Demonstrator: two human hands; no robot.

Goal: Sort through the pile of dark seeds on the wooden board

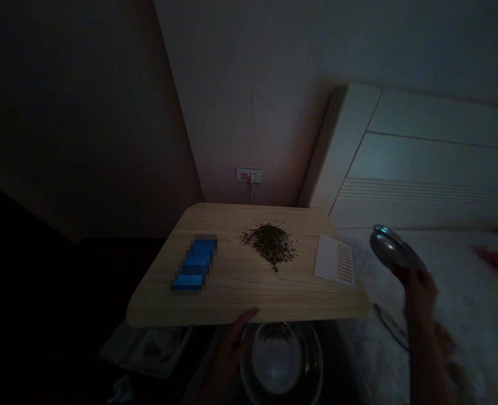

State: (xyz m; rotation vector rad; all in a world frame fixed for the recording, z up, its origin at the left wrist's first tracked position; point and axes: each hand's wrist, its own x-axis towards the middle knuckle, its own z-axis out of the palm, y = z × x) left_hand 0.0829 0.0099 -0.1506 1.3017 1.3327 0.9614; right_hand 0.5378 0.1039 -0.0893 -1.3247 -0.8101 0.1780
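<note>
My right hand [417,287] is raised at the right, its fingers closed on the edge of a shiny metal bowl [394,248], which is held tilted beyond the table. My left hand [234,340] is at the table's front edge, one finger stretched up against it, beside a large metal basin [318,360]. Within that basin shows a smaller round metal dish [276,360]. A loose heap of small dark grains [270,242] lies on the light wooden table [232,306]. Right of the heap rests a white flat piece with comb-like slots [328,259].
A phone-like blue, pixelated thing [195,264] lies on the table's left. Behind stand a wall socket [249,175] with a plug and a white headboard [421,157]. A bed [367,349] with dark-rimmed glasses [390,326] borders the right side.
</note>
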